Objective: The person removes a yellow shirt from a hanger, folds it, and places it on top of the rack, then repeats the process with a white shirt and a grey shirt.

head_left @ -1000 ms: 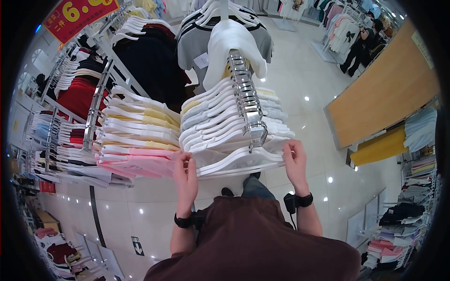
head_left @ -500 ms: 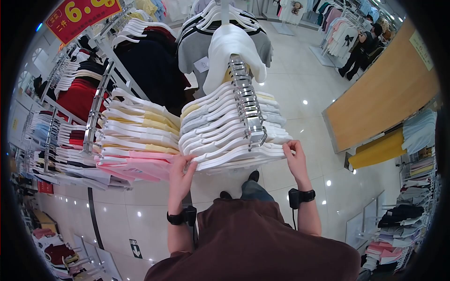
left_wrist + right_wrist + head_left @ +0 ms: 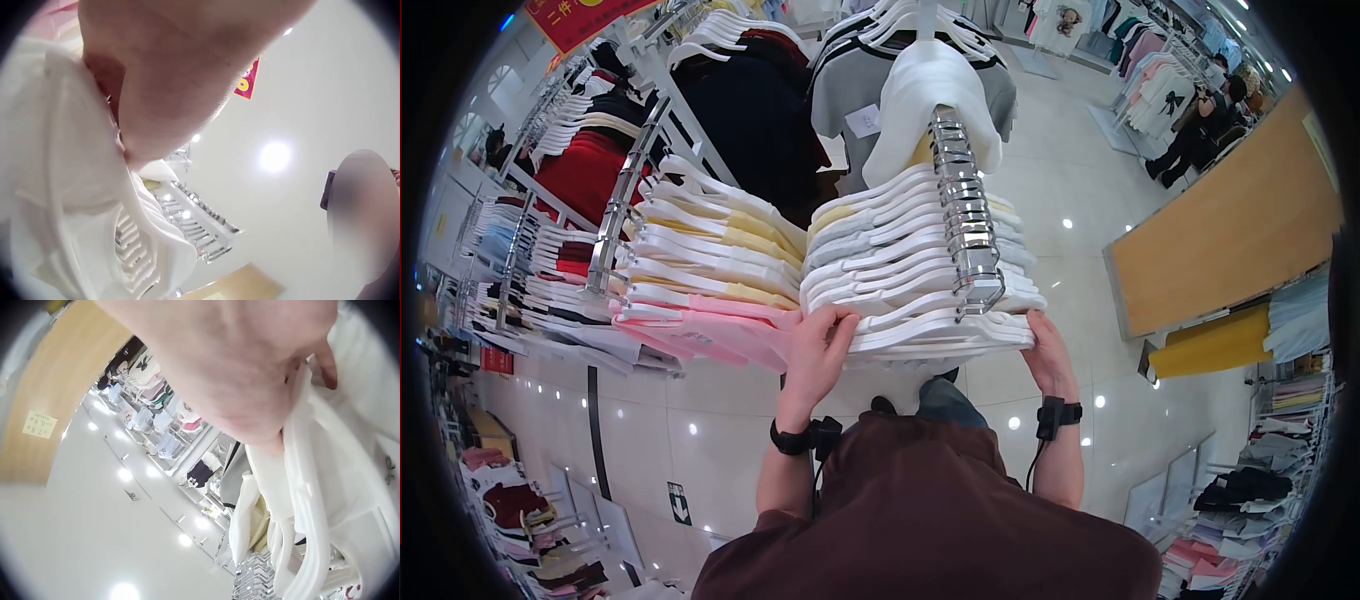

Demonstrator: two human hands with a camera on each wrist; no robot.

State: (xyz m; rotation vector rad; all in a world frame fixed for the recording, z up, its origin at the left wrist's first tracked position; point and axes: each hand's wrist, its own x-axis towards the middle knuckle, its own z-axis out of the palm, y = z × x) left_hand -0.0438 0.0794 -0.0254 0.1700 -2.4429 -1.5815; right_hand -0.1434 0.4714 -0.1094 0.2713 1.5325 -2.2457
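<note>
Tiled floor (image 3: 650, 445); rail (image 3: 976, 258), pink garments (image 3: 710, 328) near hands (image 3: 820, 345) (image 3: 1050, 352) gripping white garments (image 3: 84, 194).

Bright ceiling light (image 3: 275, 157) glares; edges curve into black.

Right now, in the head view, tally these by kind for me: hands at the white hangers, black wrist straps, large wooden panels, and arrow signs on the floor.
Hands at the white hangers: 2, the left hand and the right hand
Black wrist straps: 2
Large wooden panel: 1
Floor arrow sign: 1
Total: 6
</note>
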